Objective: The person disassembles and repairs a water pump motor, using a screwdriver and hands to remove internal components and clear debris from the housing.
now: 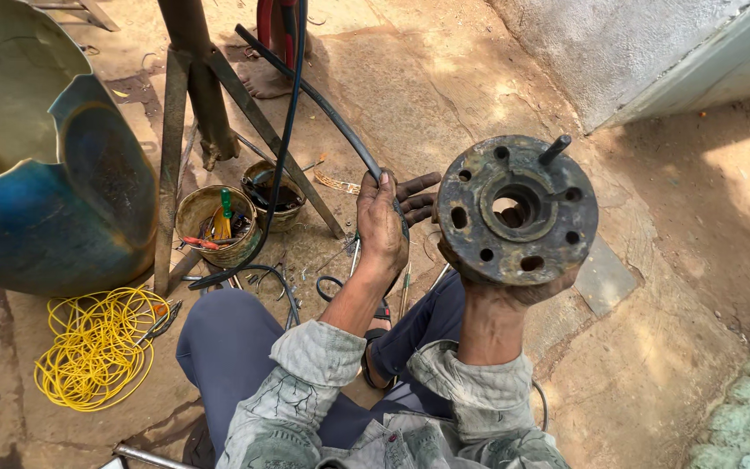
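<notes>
My right hand point(514, 291) holds up a round rusty metal flange point(518, 210) from below; it has a centre bore, several bolt holes and one stud sticking out at its upper right. My left hand point(385, 219) grips a thick black cable point(323, 104) that runs up and away toward the top of the view, fingers stretched toward the flange's left rim. Both hands are dark with grease. I am squatting, with my knees under my arms.
A broken blue drum point(62, 200) stands at left beside a rusty steel tripod frame point(193, 113). Two small tins of tools point(219, 226) sit on the stone floor, with a yellow wire coil point(97, 347) and pliers nearby. Another person's foot point(266, 74) is at the top. A wall point(635, 43) rises at right.
</notes>
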